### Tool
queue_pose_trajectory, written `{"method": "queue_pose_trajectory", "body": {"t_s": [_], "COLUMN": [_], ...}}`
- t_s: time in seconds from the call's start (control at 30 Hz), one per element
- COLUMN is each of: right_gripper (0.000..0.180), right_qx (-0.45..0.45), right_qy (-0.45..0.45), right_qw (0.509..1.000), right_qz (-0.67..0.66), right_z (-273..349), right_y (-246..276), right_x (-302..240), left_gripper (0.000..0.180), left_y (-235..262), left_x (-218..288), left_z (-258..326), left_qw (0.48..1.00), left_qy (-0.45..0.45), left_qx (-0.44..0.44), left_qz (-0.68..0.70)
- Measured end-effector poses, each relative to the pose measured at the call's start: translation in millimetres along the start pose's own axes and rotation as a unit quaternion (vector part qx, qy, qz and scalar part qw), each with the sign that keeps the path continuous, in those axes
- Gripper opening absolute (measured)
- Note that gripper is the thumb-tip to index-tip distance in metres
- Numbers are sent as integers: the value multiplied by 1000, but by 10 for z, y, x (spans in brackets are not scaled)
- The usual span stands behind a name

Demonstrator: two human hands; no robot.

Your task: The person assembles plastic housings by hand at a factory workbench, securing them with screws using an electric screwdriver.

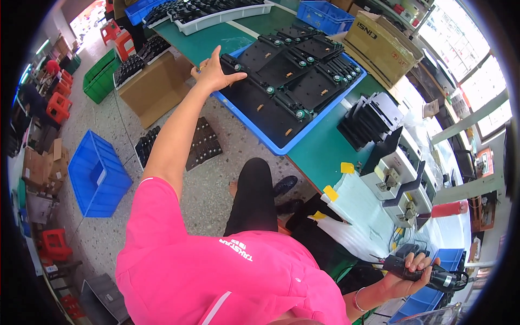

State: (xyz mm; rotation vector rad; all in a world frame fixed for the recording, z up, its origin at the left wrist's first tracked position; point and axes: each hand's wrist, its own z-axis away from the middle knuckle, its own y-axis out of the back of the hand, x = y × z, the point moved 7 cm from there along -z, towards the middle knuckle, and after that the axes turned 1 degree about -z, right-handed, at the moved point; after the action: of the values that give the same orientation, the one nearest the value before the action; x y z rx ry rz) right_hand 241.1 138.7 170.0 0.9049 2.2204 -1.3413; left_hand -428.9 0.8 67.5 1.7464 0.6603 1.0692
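Observation:
My left hand reaches out over the near left rim of a blue tray, its index finger and thumb spread apart and nothing visible between them. Flat black panels with round silver-green parts and small tan pieces fill that tray in overlapping rows. Low at the right, my right hand is wrapped round a black electric screwdriver, whose thin bit points left and whose cord loops off the back end. Beside it, white padded sheeting with yellow tape covers the bench.
Metal fixtures and a stack of dark and white plates stand on the green table. Behind are a cardboard box and a white tray of black parts. A blue bin sits on the floor at left.

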Motion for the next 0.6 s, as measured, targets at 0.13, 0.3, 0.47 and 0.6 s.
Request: {"method": "queue_pose_trajectory", "body": {"t_s": [0.13, 0.3, 0.47, 0.6], "right_gripper": [30, 31, 30, 30], "right_qx": [8, 1, 36, 37], "right_qy": [6, -3, 9, 12], "right_qw": [1000, 1000, 998, 997], "right_qz": [19, 31, 55, 62], "right_z": [-119, -212, -250, -279], "right_y": [86, 296, 349, 384], "right_x": [73, 124, 164, 174], "left_gripper": [129, 127, 126, 126], "left_y": [-26, -46, -35, -11], "left_x": [64, 52, 35, 48], "left_z": [-31, -53, -93, -78], "left_qw": [1000, 1000, 999, 998], "left_qy": [-3, -8, -20, -30], "left_qx": [6, 10, 50, 58], "left_qz": [9, 16, 10, 20]}}
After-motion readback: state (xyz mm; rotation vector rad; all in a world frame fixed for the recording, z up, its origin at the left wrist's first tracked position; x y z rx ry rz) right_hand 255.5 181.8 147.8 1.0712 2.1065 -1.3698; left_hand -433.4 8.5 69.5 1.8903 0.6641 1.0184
